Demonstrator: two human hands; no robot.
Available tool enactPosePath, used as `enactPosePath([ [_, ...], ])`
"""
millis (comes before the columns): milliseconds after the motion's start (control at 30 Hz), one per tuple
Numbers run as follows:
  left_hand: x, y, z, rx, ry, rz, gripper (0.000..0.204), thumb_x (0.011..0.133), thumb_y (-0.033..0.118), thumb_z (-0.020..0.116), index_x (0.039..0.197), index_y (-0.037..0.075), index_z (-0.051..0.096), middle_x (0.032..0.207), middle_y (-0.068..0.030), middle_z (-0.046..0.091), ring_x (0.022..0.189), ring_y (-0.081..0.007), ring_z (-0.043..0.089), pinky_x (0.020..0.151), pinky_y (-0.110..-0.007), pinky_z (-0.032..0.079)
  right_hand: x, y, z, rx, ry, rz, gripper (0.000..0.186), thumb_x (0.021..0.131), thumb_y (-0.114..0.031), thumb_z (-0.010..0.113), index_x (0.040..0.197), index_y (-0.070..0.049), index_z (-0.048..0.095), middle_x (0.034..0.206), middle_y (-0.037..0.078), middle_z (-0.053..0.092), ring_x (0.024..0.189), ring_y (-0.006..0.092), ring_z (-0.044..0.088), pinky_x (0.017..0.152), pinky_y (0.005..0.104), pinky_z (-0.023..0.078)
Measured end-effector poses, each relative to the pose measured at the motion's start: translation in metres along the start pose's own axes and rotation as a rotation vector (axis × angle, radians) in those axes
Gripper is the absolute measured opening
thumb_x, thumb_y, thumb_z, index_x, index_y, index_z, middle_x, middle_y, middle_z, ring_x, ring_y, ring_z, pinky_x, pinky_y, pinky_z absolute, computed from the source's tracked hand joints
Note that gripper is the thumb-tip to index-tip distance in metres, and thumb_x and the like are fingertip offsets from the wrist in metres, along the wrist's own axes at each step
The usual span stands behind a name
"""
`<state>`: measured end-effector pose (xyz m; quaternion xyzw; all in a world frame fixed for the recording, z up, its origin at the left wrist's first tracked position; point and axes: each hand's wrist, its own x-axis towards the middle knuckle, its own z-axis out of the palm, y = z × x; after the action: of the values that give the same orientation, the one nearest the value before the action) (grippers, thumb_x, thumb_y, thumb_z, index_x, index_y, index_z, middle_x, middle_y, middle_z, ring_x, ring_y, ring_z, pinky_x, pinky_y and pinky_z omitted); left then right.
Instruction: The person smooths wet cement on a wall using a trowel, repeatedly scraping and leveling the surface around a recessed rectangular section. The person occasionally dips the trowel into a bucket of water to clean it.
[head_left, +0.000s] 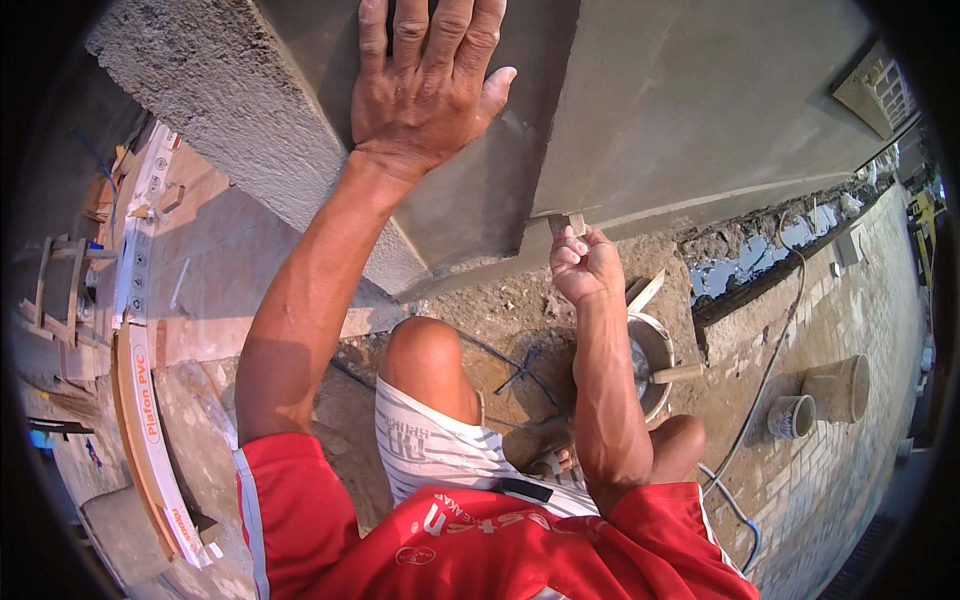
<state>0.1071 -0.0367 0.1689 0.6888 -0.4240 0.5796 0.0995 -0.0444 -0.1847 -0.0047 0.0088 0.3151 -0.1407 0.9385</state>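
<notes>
My left hand (425, 95) lies flat with fingers stretched out against the grey plastered wall (480, 190), in a recessed strip beside a rough-faced column (250, 130). Lower and to the right, my right hand (587, 265) is closed on a small grey-brown block (573, 223). The block sits at the bottom corner of a smooth raised wall panel (680, 110); whether it presses on the plaster is hard to tell. Partly behind my right forearm stands a bucket (657, 350), with a wooden handle (678, 373) sticking out over its rim.
A trench (740, 265) with water runs along the wall's foot at right. Two buckets (791, 417) (840, 387) stand on the paving, near a long hose (765, 385). Long white packaged strips (150, 410) lie at left, by a wooden frame (70, 285). A dark cord (520, 370) crosses the dirt.
</notes>
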Motion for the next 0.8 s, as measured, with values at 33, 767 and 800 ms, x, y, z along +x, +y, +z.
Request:
enactPosePath([
  [33,0.002,0.000,-0.005,0.004,-0.024,-0.001,0.075,0.077,0.034,0.067,0.140,0.001,0.045,0.155,-0.0197,0.033,0.146,-0.0413,0.022,0.119,-0.055,0.013,-0.010,0.000,0.012,-0.004,-0.007,-0.017,0.017,0.097,-0.010,0.037,0.092,-0.004,0.052,0.066,0.007,0.054,0.047,0.0091,0.042,0.040,0.0238,0.033],
  [767,-0.003,-0.004,0.002,0.117,-0.033,0.028,0.068,0.087,0.039,0.055,0.142,0.001,0.044,0.155,-0.0204,0.031,0.146,-0.0418,0.021,0.119,-0.056,0.013,-0.037,-0.012,-0.065,-0.359,-0.607,-0.191,0.045,0.086,-0.018,0.070,0.125,-0.005,0.052,0.103,0.006,0.064,0.078,0.0146,0.063,0.053,0.0271,0.050],
  [800,-0.002,-0.003,0.001,0.135,-0.041,0.031,0.066,0.089,0.039,0.051,0.142,0.001,0.044,0.155,-0.0201,0.032,0.146,-0.0418,0.022,0.119,-0.056,0.013,-0.040,-0.015,-0.058,-0.491,-0.586,-0.269,0.054,0.084,-0.016,0.072,0.130,-0.004,0.048,0.108,0.007,0.063,0.084,0.0150,0.064,0.059,0.0272,0.052],
])
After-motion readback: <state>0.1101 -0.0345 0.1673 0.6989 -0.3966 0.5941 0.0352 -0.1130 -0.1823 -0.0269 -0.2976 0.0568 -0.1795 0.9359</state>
